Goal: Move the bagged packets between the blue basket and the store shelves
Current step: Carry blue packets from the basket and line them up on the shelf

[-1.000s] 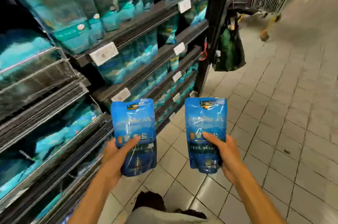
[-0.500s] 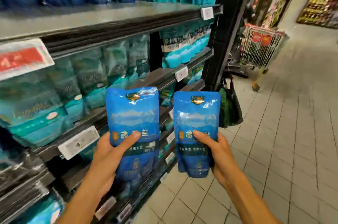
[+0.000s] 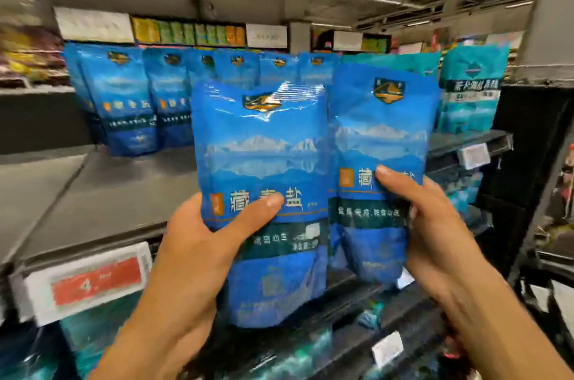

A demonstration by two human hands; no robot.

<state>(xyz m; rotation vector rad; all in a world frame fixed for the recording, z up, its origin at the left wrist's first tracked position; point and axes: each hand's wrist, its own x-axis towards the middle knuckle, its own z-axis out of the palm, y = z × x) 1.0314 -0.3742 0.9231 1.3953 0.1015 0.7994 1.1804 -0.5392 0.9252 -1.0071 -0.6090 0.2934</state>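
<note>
I hold two blue bagged packets upright in front of the top shelf. My left hand (image 3: 198,243) grips the left packet (image 3: 264,162) by its lower half, thumb across the front. My right hand (image 3: 431,224) grips the right packet (image 3: 382,137) the same way, and the two packets touch side by side. Behind them a row of several matching blue packets (image 3: 130,100) stands at the back of the grey shelf board (image 3: 102,193). The blue basket is not in view.
Teal packets (image 3: 469,93) stand at the shelf's right end beside a black upright (image 3: 528,162). A red and white price tag (image 3: 90,283) hangs on the shelf's front edge. More teal bags (image 3: 93,336) fill the shelf below.
Both hands have lifted the packets from waist height up to the top shelf level, and my view has tilted up from the floor and lower shelves.
</note>
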